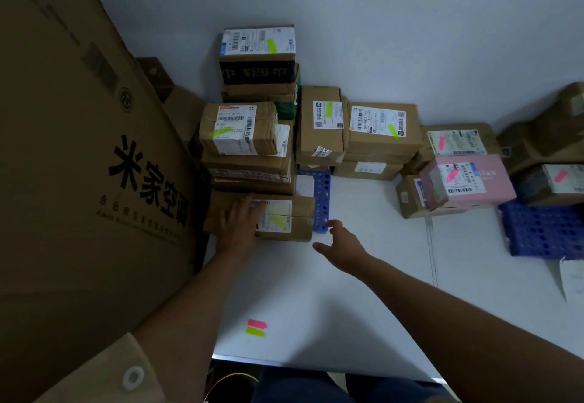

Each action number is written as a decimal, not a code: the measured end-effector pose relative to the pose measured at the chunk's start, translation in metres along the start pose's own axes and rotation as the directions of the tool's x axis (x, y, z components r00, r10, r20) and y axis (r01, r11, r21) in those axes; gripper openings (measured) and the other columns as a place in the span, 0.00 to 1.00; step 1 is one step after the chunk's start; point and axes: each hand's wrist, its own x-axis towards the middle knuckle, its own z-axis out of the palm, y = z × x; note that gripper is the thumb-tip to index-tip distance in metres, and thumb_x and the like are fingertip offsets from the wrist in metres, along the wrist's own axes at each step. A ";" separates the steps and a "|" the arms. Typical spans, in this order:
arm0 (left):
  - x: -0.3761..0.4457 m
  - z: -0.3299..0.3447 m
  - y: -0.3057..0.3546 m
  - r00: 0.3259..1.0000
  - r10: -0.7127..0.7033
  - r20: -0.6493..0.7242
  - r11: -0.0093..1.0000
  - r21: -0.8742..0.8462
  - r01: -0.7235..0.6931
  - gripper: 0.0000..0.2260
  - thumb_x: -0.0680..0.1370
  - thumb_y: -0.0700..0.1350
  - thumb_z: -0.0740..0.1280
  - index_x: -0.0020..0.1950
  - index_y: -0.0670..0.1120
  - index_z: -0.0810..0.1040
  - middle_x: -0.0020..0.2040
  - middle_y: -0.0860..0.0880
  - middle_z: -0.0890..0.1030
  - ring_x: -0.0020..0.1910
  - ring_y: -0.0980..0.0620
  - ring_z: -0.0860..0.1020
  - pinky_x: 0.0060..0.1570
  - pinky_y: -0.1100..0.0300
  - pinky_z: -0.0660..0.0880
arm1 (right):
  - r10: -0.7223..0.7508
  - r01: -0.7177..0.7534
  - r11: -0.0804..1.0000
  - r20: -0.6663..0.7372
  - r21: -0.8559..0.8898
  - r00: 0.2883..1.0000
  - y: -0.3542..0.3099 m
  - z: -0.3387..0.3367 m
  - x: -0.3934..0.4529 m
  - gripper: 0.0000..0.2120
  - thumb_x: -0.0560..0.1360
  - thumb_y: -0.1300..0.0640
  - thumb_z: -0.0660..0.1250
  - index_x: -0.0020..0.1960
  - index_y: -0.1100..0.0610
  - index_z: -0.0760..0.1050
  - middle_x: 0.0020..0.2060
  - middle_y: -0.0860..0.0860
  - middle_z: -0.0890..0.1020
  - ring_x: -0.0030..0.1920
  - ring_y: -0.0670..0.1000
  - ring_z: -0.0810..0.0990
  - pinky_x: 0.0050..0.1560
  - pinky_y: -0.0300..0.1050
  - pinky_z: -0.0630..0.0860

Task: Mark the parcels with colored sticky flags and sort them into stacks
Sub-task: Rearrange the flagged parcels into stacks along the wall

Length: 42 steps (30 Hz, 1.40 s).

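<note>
Left hand flat, right hand loosely spread.

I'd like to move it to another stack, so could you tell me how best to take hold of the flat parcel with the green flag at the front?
Grip the flat parcel by its two short ends, coming from above and in front. It lies low on the table; its right end is free, beside the blue rack. The left hand already rests flat on its left part; the right hand hovers open nearby.

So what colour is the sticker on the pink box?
Pink, on the pink box's label, head view.
</note>
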 end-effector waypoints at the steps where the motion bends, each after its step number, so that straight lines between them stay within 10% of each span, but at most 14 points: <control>1: 0.000 -0.001 0.001 1.000 0.003 0.002 1.000 0.001 -0.003 0.35 0.77 0.41 0.68 0.79 0.54 0.56 0.80 0.48 0.51 0.78 0.41 0.51 0.75 0.39 0.47 | -0.001 0.001 1.000 0.001 0.000 1.000 0.000 0.000 0.000 0.32 0.77 0.50 0.68 0.74 0.59 0.59 0.70 0.58 0.70 0.66 0.57 0.73 0.63 0.46 0.68; 25: 0.005 -0.006 0.124 0.912 0.397 -0.099 0.917 -0.009 -0.400 0.32 0.69 0.33 0.70 0.73 0.47 0.70 0.75 0.45 0.66 0.73 0.42 0.65 0.71 0.43 0.63 | 0.102 -0.090 0.990 -0.112 0.108 0.988 0.080 -0.074 -0.029 0.30 0.78 0.51 0.67 0.74 0.59 0.59 0.69 0.59 0.70 0.67 0.57 0.71 0.63 0.44 0.67; 33: 0.038 -0.021 0.234 0.879 0.476 -0.021 0.878 -0.050 -0.477 0.30 0.78 0.40 0.65 0.78 0.53 0.60 0.80 0.51 0.54 0.78 0.48 0.54 0.75 0.51 0.51 | 0.253 -0.165 0.951 -0.354 0.260 0.900 0.158 -0.160 -0.042 0.27 0.78 0.51 0.66 0.73 0.57 0.63 0.67 0.56 0.73 0.64 0.56 0.75 0.65 0.51 0.72; 42: 0.074 -0.035 0.298 0.895 0.445 0.026 0.896 -0.029 -0.444 0.30 0.79 0.41 0.66 0.78 0.54 0.59 0.80 0.52 0.52 0.78 0.48 0.54 0.76 0.52 0.53 | 0.576 -0.153 0.528 -0.220 0.836 0.787 0.221 -0.226 -0.008 0.28 0.77 0.47 0.67 0.72 0.55 0.61 0.65 0.58 0.74 0.59 0.58 0.76 0.63 0.57 0.75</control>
